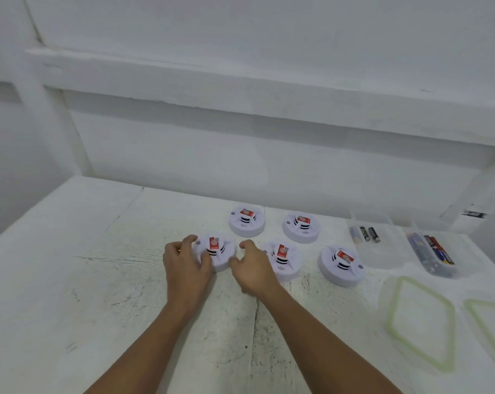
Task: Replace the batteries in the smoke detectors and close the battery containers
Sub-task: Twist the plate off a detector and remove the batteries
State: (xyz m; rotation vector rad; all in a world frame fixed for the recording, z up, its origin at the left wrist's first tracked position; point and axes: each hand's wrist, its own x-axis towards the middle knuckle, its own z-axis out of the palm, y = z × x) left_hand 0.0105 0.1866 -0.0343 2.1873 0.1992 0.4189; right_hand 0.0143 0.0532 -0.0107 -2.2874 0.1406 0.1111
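Several round white smoke detectors with red labels sit on the white table [70,280]. My left hand [185,261] curls round the left edge of the front-left detector [216,251], thumb and fingers on its rim. Just right of that detector, my right hand [252,267] hovers with loosely curled fingers, and whether it touches is unclear. Other detectors lie at the back [247,221], back right [302,226], middle [283,261] and front right [341,265]. Two clear plastic containers hold batteries: a nearer one [378,251] with a few and a right one [436,258] with several.
Two clear container lids with green seals lie at the front right, one [419,322] left of the other [490,328]. A white wall with a ledge rises behind the table. Open table surface stretches to the left and front.
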